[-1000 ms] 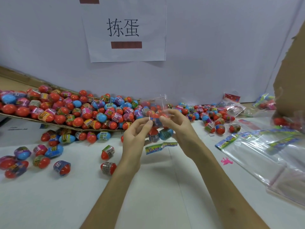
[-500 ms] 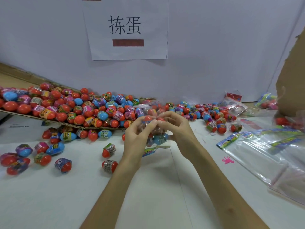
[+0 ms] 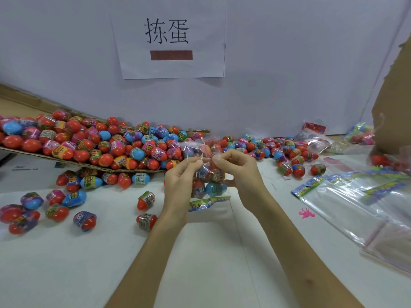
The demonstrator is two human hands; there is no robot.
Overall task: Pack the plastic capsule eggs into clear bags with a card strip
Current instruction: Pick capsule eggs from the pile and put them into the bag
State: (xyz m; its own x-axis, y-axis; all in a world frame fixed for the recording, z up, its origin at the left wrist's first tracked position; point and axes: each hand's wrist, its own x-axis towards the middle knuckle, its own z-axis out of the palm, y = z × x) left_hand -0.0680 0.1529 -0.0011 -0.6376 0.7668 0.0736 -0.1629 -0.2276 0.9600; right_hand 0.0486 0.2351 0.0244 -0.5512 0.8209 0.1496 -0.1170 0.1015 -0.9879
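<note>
Pinches the neck of the bag with both hands: left hand and right hand, thumb against forefinger on the film, just beside each other. Holds the bag over the desk, in front of the egg pile, with eggs inside and the card strip at the bottom. Cannot tell whether the bottom touches the desk.

Probable step: closing the mouth. Expect these faults:

- Slipping of the thin film out of either pinch. Likely drops the load and scatters eggs among the loose eggs below. Keep both pinches tight.
- Trapping a fold or a wrapper in the closure. Probably leaves the mouth gaping. Flatten the flap first.
- Tearing at the neck from pulling the hands apart too hard. Pull gently.
</note>
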